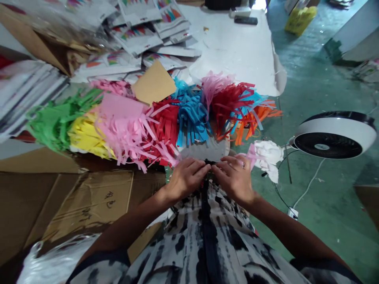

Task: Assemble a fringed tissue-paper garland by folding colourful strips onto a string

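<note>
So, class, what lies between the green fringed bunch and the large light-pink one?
The head view shows the yellow fringed bunch lying between the green bunch and the large light-pink bunch.

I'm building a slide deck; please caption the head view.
Left hand and right hand close together near a row of colourful fringed paper, a fan at right.

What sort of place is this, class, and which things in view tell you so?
Probably a small workshop or packing room: bundles of coloured fringe lie in a row along a table, printed packets are piled beyond them, and a cardboard box is at the left.
</note>
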`<state>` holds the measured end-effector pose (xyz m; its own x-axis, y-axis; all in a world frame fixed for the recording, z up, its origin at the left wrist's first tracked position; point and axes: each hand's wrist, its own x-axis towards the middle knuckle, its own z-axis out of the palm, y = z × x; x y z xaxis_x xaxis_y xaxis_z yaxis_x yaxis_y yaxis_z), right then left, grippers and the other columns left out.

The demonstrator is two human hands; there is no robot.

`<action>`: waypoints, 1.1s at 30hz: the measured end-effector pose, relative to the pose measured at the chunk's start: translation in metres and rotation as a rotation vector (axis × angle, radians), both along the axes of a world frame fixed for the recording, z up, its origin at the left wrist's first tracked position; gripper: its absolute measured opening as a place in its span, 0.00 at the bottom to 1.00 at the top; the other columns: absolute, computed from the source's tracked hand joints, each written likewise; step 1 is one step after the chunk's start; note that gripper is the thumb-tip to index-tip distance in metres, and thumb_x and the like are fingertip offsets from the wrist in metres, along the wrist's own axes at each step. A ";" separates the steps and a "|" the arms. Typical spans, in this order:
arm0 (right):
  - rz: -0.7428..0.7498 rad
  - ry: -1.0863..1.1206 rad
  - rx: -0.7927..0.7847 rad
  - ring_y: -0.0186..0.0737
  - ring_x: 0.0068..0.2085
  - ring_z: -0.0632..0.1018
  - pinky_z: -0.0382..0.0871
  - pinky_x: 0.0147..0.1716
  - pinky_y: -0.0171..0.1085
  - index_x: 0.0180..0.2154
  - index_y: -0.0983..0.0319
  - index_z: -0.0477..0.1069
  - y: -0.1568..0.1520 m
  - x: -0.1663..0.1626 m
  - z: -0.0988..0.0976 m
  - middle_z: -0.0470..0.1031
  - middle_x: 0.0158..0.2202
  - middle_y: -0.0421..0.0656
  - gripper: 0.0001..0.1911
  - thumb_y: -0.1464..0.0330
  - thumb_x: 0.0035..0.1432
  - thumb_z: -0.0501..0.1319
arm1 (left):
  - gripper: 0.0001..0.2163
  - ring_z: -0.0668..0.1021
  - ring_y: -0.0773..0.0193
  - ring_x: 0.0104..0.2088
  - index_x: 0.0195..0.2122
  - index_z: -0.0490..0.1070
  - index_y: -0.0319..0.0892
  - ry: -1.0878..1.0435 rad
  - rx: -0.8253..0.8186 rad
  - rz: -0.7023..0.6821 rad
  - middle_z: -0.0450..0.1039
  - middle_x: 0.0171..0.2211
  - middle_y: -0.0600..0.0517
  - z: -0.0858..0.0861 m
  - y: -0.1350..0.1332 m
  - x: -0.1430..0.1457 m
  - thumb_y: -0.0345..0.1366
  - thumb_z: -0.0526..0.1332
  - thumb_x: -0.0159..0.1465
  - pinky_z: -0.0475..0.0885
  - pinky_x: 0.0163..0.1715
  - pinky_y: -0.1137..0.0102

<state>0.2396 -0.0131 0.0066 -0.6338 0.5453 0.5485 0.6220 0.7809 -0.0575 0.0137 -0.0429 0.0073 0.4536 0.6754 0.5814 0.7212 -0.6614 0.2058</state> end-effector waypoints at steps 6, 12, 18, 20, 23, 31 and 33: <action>-0.036 0.211 0.180 0.45 0.44 0.79 0.60 0.53 0.51 0.43 0.51 0.79 0.023 0.001 0.043 0.84 0.37 0.37 0.11 0.73 0.63 0.69 | 0.13 0.85 0.59 0.37 0.45 0.86 0.45 -0.798 -0.740 0.065 0.86 0.40 0.45 0.046 0.015 0.003 0.46 0.68 0.68 0.77 0.37 0.67; -0.074 0.308 0.245 0.45 0.40 0.79 0.61 0.55 0.54 0.36 0.50 0.79 0.032 -0.002 0.054 0.81 0.31 0.37 0.07 0.69 0.62 0.72 | 0.17 0.76 0.68 0.25 0.36 0.87 0.41 -1.182 -1.311 -0.030 0.81 0.28 0.49 0.065 0.025 0.003 0.49 0.80 0.52 0.67 0.26 0.72; -0.062 0.330 0.213 0.44 0.41 0.81 0.63 0.54 0.53 0.41 0.46 0.81 0.033 -0.011 0.065 0.84 0.32 0.34 0.11 0.71 0.61 0.72 | 0.19 0.74 0.69 0.25 0.31 0.83 0.40 -1.284 -1.486 -0.104 0.75 0.25 0.53 0.068 0.024 0.009 0.49 0.81 0.49 0.68 0.26 0.74; -0.037 0.437 0.090 0.44 0.41 0.81 0.66 0.51 0.52 0.39 0.48 0.81 0.034 -0.016 0.071 0.84 0.33 0.36 0.09 0.70 0.61 0.71 | 0.18 0.74 0.70 0.26 0.28 0.80 0.39 -1.299 -1.429 -0.102 0.74 0.25 0.54 0.069 0.025 0.009 0.48 0.81 0.50 0.69 0.29 0.74; 0.003 0.601 -0.241 0.43 0.40 0.80 0.70 0.46 0.48 0.34 0.53 0.81 0.036 -0.027 0.080 0.83 0.32 0.38 0.04 0.69 0.63 0.70 | 0.16 0.73 0.71 0.29 0.30 0.80 0.39 -1.261 -1.220 -0.089 0.74 0.28 0.54 0.072 0.029 0.008 0.45 0.80 0.53 0.69 0.32 0.74; 0.028 0.906 -0.796 0.37 0.34 0.75 0.68 0.38 0.41 0.30 0.57 0.80 0.055 -0.051 0.094 0.78 0.30 0.39 0.10 0.60 0.62 0.71 | 0.12 0.79 0.64 0.40 0.31 0.80 0.40 -1.225 -0.867 -0.098 0.81 0.37 0.51 0.084 0.049 0.004 0.43 0.76 0.60 0.73 0.45 0.68; 0.116 0.880 -0.911 0.38 0.35 0.76 0.68 0.36 0.40 0.34 0.56 0.82 0.065 -0.051 0.099 0.80 0.33 0.40 0.10 0.58 0.61 0.71 | 0.12 0.79 0.65 0.37 0.32 0.80 0.40 -1.233 -0.815 -0.054 0.80 0.34 0.51 0.087 0.053 0.002 0.44 0.76 0.59 0.74 0.44 0.69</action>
<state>0.1885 0.0518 0.1055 -0.3171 0.9109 0.2641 0.0322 0.2887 -0.9569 0.0159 0.0101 0.0944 0.0010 0.9962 0.0873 -0.2021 -0.0853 0.9756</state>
